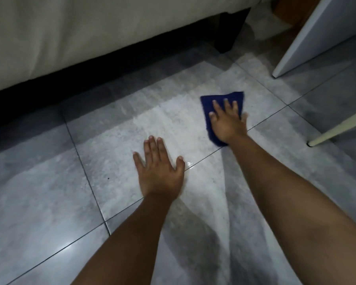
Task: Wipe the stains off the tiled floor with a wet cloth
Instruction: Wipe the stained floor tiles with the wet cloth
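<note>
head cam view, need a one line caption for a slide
Right hand presses a blue cloth on the grey tiled floor; left hand rests flat.

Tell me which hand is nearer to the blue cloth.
Right. The right hand presses flat on the blue cloth; the left hand rests on the tiled floor, apart, to its left.

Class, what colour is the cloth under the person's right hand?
Dark blue. The cloth lies flat on the grey tiled floor, seen in the head view.
</note>
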Available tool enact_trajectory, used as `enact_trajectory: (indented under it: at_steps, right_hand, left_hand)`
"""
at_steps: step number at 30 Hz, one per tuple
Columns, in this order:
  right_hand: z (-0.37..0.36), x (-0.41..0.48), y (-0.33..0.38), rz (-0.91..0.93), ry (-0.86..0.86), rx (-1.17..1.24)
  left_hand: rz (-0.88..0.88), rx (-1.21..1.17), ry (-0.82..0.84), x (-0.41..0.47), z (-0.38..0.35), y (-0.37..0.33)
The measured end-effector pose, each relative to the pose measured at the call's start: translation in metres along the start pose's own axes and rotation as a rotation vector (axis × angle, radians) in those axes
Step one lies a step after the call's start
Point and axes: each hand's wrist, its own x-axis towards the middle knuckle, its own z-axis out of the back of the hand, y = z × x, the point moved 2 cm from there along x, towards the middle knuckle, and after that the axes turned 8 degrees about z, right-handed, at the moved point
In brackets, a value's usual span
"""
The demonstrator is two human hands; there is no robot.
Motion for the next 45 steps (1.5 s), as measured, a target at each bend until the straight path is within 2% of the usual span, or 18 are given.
enact_trajectory:
  at_steps: [3,4,7,11,12,14,16,18,20,22,25,27,29,32,34,36,40,45]
  right_hand:
    - [0.004,-0.033,-0.035,-0.333,-0.131,0.066]
    - [-0.001,-0.052,-0.033,-0.385,-0.152,0.078]
    - [-0.020,-0.093,-0.006,-0.273,-0.143,0.030]
    - [-0.010,-0.051,-0.018,-0.055,-0.089,-0.036]
    - [-0.003,-0.036,-0.031,-0.064,-0.079,-0.048]
    - [0.010,-0.024,-0.060,-0.213,-0.090,-0.016]
    - [0.010,-0.049,-0.075,-0.410,-0.173,0.058]
    - [-0.004,-0.098,-0.063,-0.506,-0.250,0.097]
    - [-0.023,-0.145,-0.033,-0.452,-0.270,0.070]
    - [-0.036,-0.160,-0.009,-0.314,-0.208,0.016]
    - [-0.030,-0.145,-0.022,-0.172,-0.129,-0.027]
    - [-0.022,-0.143,-0.056,-0.233,-0.145,-0.014]
    - [-0.016,-0.164,-0.088,-0.404,-0.195,0.043]
    - [-0.022,-0.220,-0.095,-0.571,-0.247,0.075]
    - [-0.032,-0.259,-0.075,-0.571,-0.250,0.075]
    - [-0.039,-0.283,-0.054,-0.472,-0.207,0.056]
    - [-0.040,-0.302,-0.066,-0.326,-0.105,0.061]
    - [-0.040,-0.371,-0.120,-0.622,-0.140,0.099]
  left_hand:
    - [-0.010,0.013,0.006,0.000,0.000,0.000]
    - [-0.013,0.021,0.008,0.000,0.000,-0.001]
    - [-0.012,0.038,-0.001,-0.001,0.001,0.000]
    - [-0.006,0.034,0.016,0.000,0.003,0.000]
    - [-0.004,0.033,0.014,0.000,0.002,0.000]
    - [-0.003,0.032,0.020,0.000,0.001,-0.001]
    - [0.001,0.048,0.023,0.001,-0.001,-0.001]
    - [0.002,0.066,0.026,0.000,-0.001,0.000]
    - [-0.003,0.078,0.032,0.000,-0.001,-0.001]
    - [0.008,0.071,0.039,0.000,-0.001,0.000]
    - [0.001,0.047,0.037,-0.001,-0.001,-0.002]
    - [0.007,0.035,0.042,0.001,-0.002,-0.001]
    - [0.008,0.050,0.049,0.002,-0.002,-0.002]
    - [0.010,0.061,0.058,0.003,-0.002,-0.002]
    - [0.007,0.063,0.072,0.003,0.000,-0.004]
    - [-0.003,0.085,0.077,0.001,0.004,-0.004]
    - [-0.217,0.106,0.120,-0.048,0.002,-0.014]
    - [-0.513,-0.029,0.279,-0.182,-0.013,-0.054]
